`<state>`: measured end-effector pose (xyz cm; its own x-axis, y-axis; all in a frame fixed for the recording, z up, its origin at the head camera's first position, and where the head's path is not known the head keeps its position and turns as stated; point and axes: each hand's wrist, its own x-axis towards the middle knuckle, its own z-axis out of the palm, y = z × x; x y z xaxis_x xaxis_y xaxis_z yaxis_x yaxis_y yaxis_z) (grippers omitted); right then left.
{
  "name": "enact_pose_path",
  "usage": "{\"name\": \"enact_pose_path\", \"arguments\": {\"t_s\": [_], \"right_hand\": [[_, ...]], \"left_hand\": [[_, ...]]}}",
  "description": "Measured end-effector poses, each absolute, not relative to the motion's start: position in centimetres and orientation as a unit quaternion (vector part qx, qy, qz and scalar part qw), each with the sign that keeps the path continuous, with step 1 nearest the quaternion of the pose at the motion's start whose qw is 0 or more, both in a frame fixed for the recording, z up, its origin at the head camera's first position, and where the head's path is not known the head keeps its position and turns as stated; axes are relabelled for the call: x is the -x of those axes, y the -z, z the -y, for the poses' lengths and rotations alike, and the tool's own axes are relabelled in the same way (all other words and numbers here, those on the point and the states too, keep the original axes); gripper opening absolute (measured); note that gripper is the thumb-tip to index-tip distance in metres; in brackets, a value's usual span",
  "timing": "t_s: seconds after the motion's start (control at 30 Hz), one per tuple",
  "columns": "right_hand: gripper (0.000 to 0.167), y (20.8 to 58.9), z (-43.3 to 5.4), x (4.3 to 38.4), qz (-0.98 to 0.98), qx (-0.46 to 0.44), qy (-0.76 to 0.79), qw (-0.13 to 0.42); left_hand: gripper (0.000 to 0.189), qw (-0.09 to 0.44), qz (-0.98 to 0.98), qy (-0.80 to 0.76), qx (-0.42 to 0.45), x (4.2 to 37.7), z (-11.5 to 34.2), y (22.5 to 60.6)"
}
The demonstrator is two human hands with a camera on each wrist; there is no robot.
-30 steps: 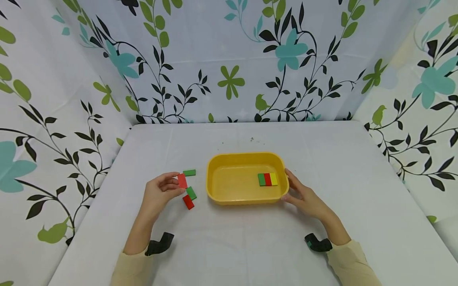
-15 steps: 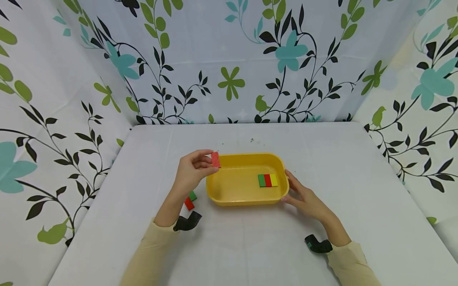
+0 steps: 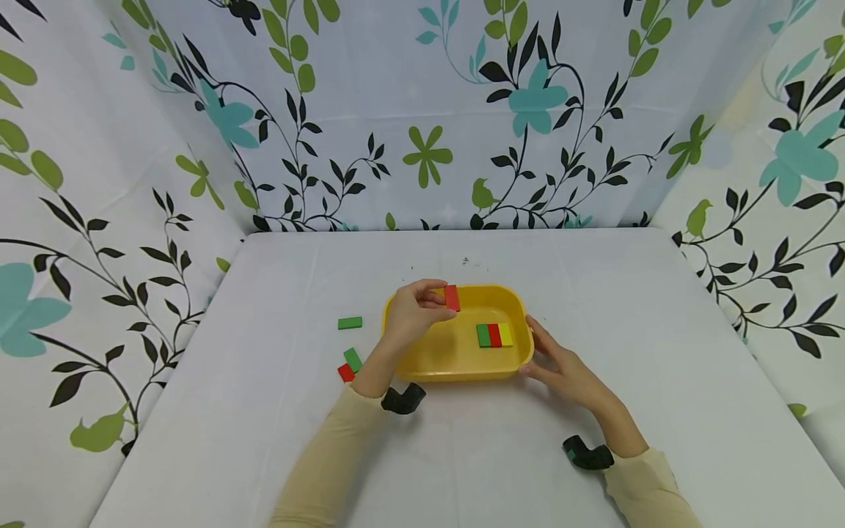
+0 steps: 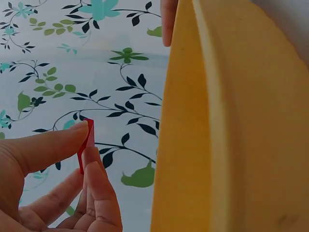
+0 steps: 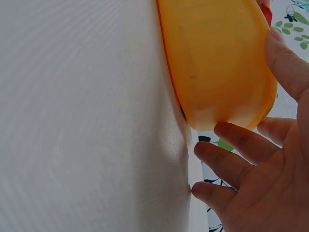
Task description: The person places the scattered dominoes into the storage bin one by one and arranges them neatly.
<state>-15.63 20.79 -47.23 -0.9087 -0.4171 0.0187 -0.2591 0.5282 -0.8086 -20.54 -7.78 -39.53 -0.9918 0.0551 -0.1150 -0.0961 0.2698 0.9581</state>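
My left hand (image 3: 412, 315) pinches a flat red block (image 3: 452, 298) between thumb and fingertips, over the left half of the yellow tray (image 3: 455, 356). In the left wrist view the red block (image 4: 90, 140) shows edge-on, partly covered by the fingers. At the tray's right end my right hand (image 3: 561, 367) holds the wall, thumb at the near corner and fingers along the outside. Inside the tray, toward its right, a green block (image 3: 483, 336), a red block (image 3: 494, 335) and a yellow block (image 3: 506, 334) lie side by side in a row.
Left of the tray on the white tabletop (image 3: 502, 455) lie a green block (image 3: 350, 323), another green block (image 3: 353, 359) and a red block (image 3: 346, 372) partly behind the left wrist. Leaf-patterned curtains (image 3: 370, 95) border the table at the back and sides.
My left hand has lifted the red block from the group on the left and carried it rightward over the tray. The right hand has stayed at the tray's end.
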Motion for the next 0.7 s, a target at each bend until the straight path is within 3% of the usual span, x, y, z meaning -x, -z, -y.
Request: {"name": "enact_pose_path", "arguments": {"t_s": [0.7], "right_hand": [[0.085, 47.4, -20.9, 15.8, -0.867, 0.204, 0.447, 0.084]], "left_hand": [[0.047, 0.073, -0.86, -0.502, 0.062, 22.1, 2.9, 43.9]]}}
